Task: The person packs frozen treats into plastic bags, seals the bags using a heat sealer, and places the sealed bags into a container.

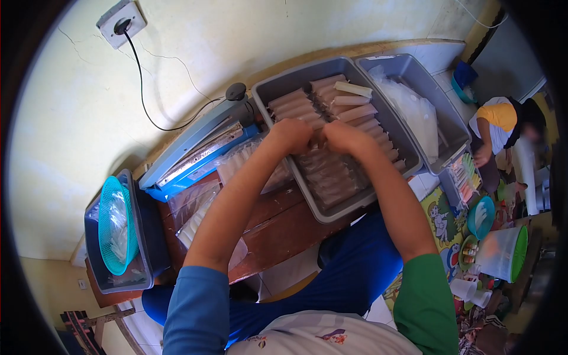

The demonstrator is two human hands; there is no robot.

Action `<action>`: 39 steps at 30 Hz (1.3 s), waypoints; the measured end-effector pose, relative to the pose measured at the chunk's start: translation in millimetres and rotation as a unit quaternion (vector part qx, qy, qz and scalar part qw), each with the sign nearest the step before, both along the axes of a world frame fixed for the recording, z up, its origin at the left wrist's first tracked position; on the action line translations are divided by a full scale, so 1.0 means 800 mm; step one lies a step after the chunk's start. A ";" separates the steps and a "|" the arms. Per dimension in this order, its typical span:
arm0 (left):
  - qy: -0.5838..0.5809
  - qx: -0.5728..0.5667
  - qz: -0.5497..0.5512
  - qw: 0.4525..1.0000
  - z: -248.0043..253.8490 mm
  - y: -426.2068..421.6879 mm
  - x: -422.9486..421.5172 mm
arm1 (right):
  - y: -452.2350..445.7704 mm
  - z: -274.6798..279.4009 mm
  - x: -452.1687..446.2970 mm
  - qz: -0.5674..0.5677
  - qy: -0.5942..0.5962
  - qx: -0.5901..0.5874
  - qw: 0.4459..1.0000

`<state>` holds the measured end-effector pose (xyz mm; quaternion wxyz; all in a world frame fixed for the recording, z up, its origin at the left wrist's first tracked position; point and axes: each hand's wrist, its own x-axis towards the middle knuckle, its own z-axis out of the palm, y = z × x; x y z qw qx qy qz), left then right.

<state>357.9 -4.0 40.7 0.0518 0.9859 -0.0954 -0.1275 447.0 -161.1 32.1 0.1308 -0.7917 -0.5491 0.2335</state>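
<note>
Desk (272, 236): reddish-brown wood, in front of you, along a pale, cracked wall (219, 26).

On it, at its right: one gray tub (334, 216), filled with rows of wrapped tubes (349, 101), mostly pinkish-brown, one paler on top.

Your left hand (291, 136) and right hand (345, 138): close together over those tubes, fingers curled downward; whether they grip one, you cannot tell from here.

Beside, to the right: a second gray tub (454, 130), containing clear plastic bags (408, 109).

To the left: bagged pale tubes (198, 219), partly behind your forearm; a blue-and-gray long-armed device (192, 151), set slantwise by the wall.

Far left end: a dark tub (157, 236), a turquoise mesh basket (105, 228) resting in it, plastic inside.

On the wall: a white socket (135, 25), black plug and cord (142, 94).

Room, right: another person (496, 115) in a white-and-yellow top; a cartoon-printed mat (441, 222); a turquoise bowl (482, 214); a green-rimmed bucket (497, 254).
</note>
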 end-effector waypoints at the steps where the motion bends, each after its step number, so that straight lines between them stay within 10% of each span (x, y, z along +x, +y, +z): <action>1: -0.013 0.021 0.003 1.000 0.000 -0.003 -0.002 | 0.007 -0.011 -0.001 -0.030 -0.049 -0.003 0.998; 39: 0.070 0.054 -0.034 0.995 -0.011 -0.006 0.009 | 0.024 -0.030 -0.024 -0.025 -0.120 -0.193 0.974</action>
